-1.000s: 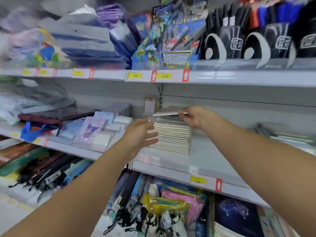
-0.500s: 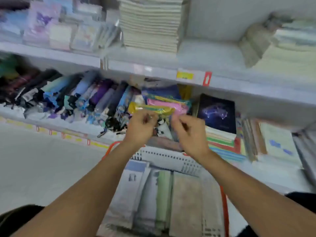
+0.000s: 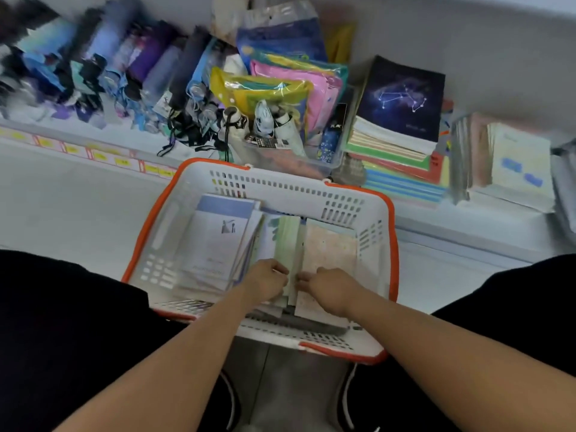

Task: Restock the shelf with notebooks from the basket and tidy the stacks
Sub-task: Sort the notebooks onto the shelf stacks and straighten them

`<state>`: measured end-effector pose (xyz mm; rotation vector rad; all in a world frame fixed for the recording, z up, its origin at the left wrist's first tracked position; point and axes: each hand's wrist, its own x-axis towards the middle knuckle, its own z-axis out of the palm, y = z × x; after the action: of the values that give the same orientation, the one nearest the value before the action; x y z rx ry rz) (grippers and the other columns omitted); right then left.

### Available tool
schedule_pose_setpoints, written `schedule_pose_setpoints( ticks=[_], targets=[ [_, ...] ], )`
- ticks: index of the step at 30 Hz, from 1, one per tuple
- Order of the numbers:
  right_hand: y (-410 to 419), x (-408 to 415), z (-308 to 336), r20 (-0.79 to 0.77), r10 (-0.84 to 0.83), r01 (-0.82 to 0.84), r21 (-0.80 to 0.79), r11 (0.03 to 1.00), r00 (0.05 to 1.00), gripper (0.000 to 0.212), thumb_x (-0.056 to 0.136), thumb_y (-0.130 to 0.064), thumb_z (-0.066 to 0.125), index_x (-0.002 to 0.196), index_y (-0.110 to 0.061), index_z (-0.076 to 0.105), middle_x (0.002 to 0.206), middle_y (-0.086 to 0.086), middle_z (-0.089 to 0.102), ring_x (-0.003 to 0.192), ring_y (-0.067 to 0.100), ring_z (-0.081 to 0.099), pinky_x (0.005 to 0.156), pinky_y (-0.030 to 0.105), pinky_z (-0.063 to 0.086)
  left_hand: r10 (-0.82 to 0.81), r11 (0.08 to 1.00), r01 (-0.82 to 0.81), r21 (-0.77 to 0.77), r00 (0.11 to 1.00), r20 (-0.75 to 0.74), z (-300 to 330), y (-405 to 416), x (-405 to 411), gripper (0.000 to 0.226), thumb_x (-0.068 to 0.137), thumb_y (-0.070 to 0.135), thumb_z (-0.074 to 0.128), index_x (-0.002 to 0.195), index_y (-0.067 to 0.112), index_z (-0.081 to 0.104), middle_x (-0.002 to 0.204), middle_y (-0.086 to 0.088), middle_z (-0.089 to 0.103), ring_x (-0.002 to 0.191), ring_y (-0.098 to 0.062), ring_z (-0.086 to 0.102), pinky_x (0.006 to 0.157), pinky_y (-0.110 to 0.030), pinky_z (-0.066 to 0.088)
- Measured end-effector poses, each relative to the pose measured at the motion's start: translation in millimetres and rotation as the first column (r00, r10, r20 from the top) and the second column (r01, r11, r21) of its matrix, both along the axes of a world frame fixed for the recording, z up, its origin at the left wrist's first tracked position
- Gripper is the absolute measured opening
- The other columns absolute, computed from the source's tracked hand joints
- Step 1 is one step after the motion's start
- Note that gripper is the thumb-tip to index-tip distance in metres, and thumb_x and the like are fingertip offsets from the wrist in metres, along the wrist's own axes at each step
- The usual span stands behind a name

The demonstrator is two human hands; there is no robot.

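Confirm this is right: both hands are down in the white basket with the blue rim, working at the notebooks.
Not quite: the head view shows the basket has an orange rim, not blue. The rest holds: the left hand and right hand are down in it at the notebooks.

A pale floor (image 3: 71,213) carries a white basket (image 3: 274,182) with an orange rim, set just in front of a low white shelf (image 3: 467,232). The shelf's front edge bears yellow price labels (image 3: 99,155) on its left part. Along the shelf, from the left: a row of folded umbrellas (image 3: 124,73) lying side by side; a clear bin (image 3: 296,157) of bright plastic pouches; a stack of notebooks (image 3: 402,120) topped by a dark cover with a constellation; then pale notebooks (image 3: 514,169) toward the right end.
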<state>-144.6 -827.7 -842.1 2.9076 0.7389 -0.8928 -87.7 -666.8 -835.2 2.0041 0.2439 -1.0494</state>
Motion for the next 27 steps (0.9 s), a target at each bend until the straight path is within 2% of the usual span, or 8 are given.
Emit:
schedule_pose_setpoints(
  ticks=[7, 10, 12, 15, 18, 20, 22, 27],
  targets=[
    [-13.6, 1.1, 3.0, 0.161, -0.044, 0.026, 0.114, 0.993, 0.986, 0.024, 0.094, -0.007, 0.05, 0.113, -0.015, 0.062, 0.12, 0.004, 0.058, 0.094, 0.029, 0.062, 0.066, 0.033, 0.045, -0.168, 0.986, 0.167, -0.008, 0.983, -0.078, 20.2, 0.1, -3.9, 0.04, 0.084, 0.026, 0.073, 0.119, 0.015, 0.058, 0.112, -0.004, 0.063, 0.099, -0.023, 0.065, 0.077, -0.034, 0.059],
    [-8.2, 16.1, 18.3, 0.156, -0.183, 0.115, 0.363, 0.925, 0.971, 0.008, 0.087, -0.005, 0.062, 0.092, -0.01, 0.064, 0.097, 0.006, 0.056, 0.088, 0.026, 0.06, 0.072, 0.038, 0.049, -0.295, 0.954, 0.278, -0.114, 0.939, -0.175, 36.0, -9.0, -9.8, 0.049, 0.089, 0.025, 0.07, 0.133, 0.022, 0.048, 0.121, 0.001, 0.054, 0.109, -0.02, 0.059, 0.089, -0.036, 0.056],
    [-1.2, 28.5, 37.0, 0.168, -0.317, 0.161, 0.594, 0.788, 0.933, 0.013, 0.086, -0.006, 0.066, 0.099, -0.008, 0.065, 0.1, 0.007, 0.057, 0.091, 0.023, 0.059, 0.077, 0.037, 0.051, -0.228, 0.964, 0.2, -0.175, 0.96, -0.16, 39.6, -12.7, -10.3, 0.033, 0.094, 0.009, 0.061, 0.123, 0.018, 0.051, 0.11, -0.004, 0.06, 0.091, -0.02, 0.067, 0.072, -0.032, 0.061],
    [-1.5, 46.8, 49.9, 0.206, -0.679, 0.281, 0.798, 0.533, 0.704, 0.029, 0.081, -0.012, 0.075, 0.108, -0.012, 0.062, 0.108, 0.002, 0.056, 0.094, 0.016, 0.06, 0.08, 0.027, 0.05, 0.127, 0.934, -0.169, -0.314, 0.981, -0.148, 41.8, -3.1, 3.3, 0.021, 0.099, 0.005, 0.051, 0.119, 0.003, 0.056, 0.103, -0.019, 0.068, 0.061, -0.022, 0.07, 0.051, -0.031, 0.059],
    [-28.6, 53.0, 37.9, 0.203, -0.899, 0.563, 0.721, 0.405, 0.387, 0.01, 0.085, -0.014, 0.066, 0.077, -0.011, 0.063, 0.081, 0.003, 0.062, 0.072, 0.018, 0.06, 0.068, 0.035, 0.054, 0.273, 0.852, -0.299, -0.43, 0.954, -0.124, 40.6, 17.1, 21.5, 0.024, 0.1, 0.011, 0.051, 0.124, 0.006, 0.052, 0.103, -0.019, 0.067, 0.059, -0.022, 0.072, 0.057, -0.036, 0.061],
    [-38.1, 45.7, 22.1, 0.068, -0.764, 0.642, 0.496, 0.584, 0.642, 0.014, 0.089, -0.01, 0.058, 0.084, -0.009, 0.072, 0.09, 0.009, 0.071, 0.085, 0.027, 0.066, 0.076, 0.039, 0.055, 0.324, 0.836, -0.342, -0.429, 0.939, -0.117, 39.9, 26.6, 26.9, 0.027, 0.1, 0.009, 0.05, 0.127, 0.005, 0.05, 0.098, -0.018, 0.068, 0.058, -0.022, 0.071, 0.055, -0.034, 0.061],
    [-27.9, 30.1, 9.6, -0.122, -0.416, 0.433, 0.304, 0.849, 0.901, 0.036, 0.092, -0.009, 0.057, 0.127, -0.016, 0.065, 0.134, 0.007, 0.061, 0.12, 0.025, 0.057, 0.095, 0.035, 0.048, 0.359, 0.84, -0.368, -0.399, 0.928, -0.1, 39.2, 32.0, 28.4, 0.025, 0.1, 0.005, 0.049, 0.125, 0.006, 0.052, 0.092, -0.017, 0.067, 0.051, -0.021, 0.069, 0.049, -0.032, 0.059],
    [-4.9, 10.9, -10.4, -0.054, -0.055, 0.06, 0.103, 0.993, 0.997, 0.066, 0.088, 0.003, 0.058, 0.148, -0.02, 0.042, 0.163, 0.003, 0.023, 0.136, 0.03, 0.044, 0.099, 0.04, 0.047, 0.452, 0.817, -0.435, -0.377, 0.891, -0.048, 30.3, 41.9, 29.3, 0.02, 0.098, -0.002, 0.048, 0.115, 0.006, 0.052, 0.091, -0.018, 0.063, 0.04, -0.021, 0.062, 0.042, -0.028, 0.051]
  ],
)
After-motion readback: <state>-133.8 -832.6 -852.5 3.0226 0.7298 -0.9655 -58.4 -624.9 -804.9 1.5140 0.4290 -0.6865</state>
